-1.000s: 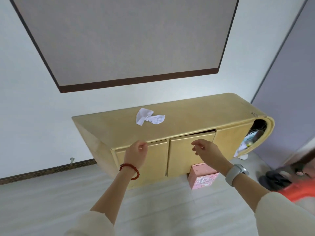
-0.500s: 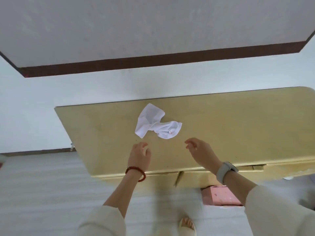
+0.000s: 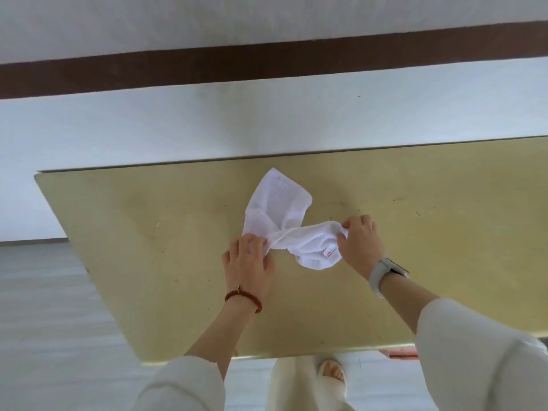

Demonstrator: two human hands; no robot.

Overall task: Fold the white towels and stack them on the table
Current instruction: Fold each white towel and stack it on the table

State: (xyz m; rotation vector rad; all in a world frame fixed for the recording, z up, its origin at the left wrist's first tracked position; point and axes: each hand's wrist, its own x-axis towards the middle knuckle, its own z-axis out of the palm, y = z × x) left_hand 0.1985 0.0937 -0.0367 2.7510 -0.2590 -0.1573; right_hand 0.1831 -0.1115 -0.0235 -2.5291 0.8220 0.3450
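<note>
White towel [image 3: 284,221] lies crumpled mid-table [image 3: 148,232], long axis running L-R betw. the 2 hands: left hand [image 3: 247,261] pinches its near-left twist, right hand [image 3: 360,241] curls round its right end, both equally close, so prob. pull apart to flatten.

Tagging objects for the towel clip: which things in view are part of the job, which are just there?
Job:
- white towel, crumpled and twisted on the table
- table, the yellow top
- left hand, pinching the towel's near-left end
- right hand, gripping its right end

Just there:
- red bracelet, left wrist
- watch, right wrist
- pink thing under the table edge, mostly hidden
</note>
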